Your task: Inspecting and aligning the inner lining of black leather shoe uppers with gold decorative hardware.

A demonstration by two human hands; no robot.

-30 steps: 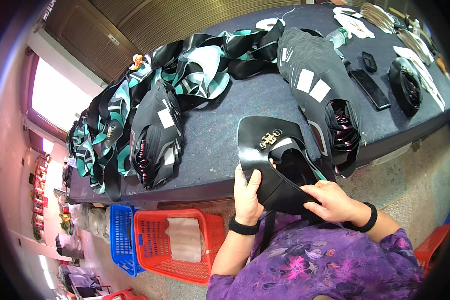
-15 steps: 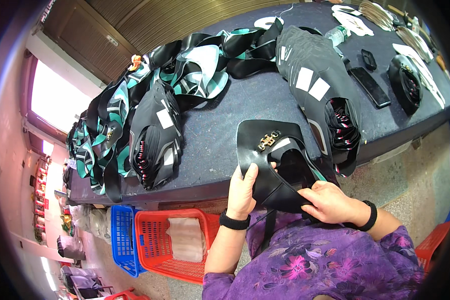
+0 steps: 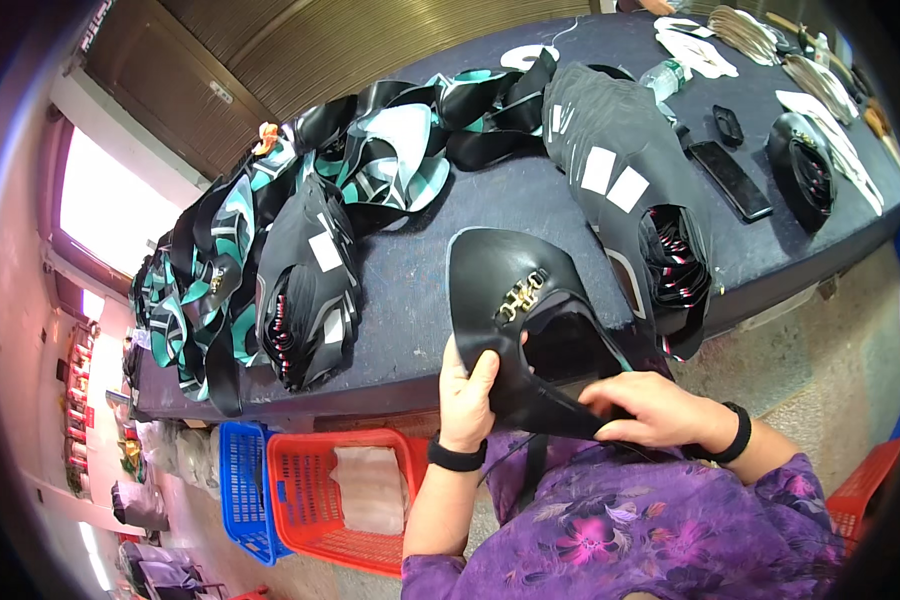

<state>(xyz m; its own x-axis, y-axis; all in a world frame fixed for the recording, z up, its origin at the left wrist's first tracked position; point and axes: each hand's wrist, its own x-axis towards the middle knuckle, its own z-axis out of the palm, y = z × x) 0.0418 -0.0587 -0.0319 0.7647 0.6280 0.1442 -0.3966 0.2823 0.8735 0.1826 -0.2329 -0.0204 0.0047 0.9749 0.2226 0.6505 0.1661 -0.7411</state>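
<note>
A black shoe upper (image 3: 490, 265) with a gold chain ornament (image 3: 521, 294) is held up at the near edge of the table, its opening facing right. My left hand (image 3: 467, 398) grips its left side, thumb on the outer face and the other fingers mostly hidden behind. At the near right end, my right hand (image 3: 652, 408) pinches the rim with curled fingers. A strip of teal lining shows along the far right edge of the opening.
Nested stacks of dark uppers stand on the table, one stack (image 3: 305, 290) at left and a larger stack (image 3: 600, 130) at right. Loose teal-lined uppers (image 3: 395, 140) pile behind. A phone (image 3: 732, 180) lies at right. Red (image 3: 290, 515) and blue baskets (image 3: 238, 490) stand below.
The shoe upper has shifted left and turned, showing more of its toe face and opening. My left hand moved slightly left with it, and my right-hand fingers shifted slightly left along the rim.
</note>
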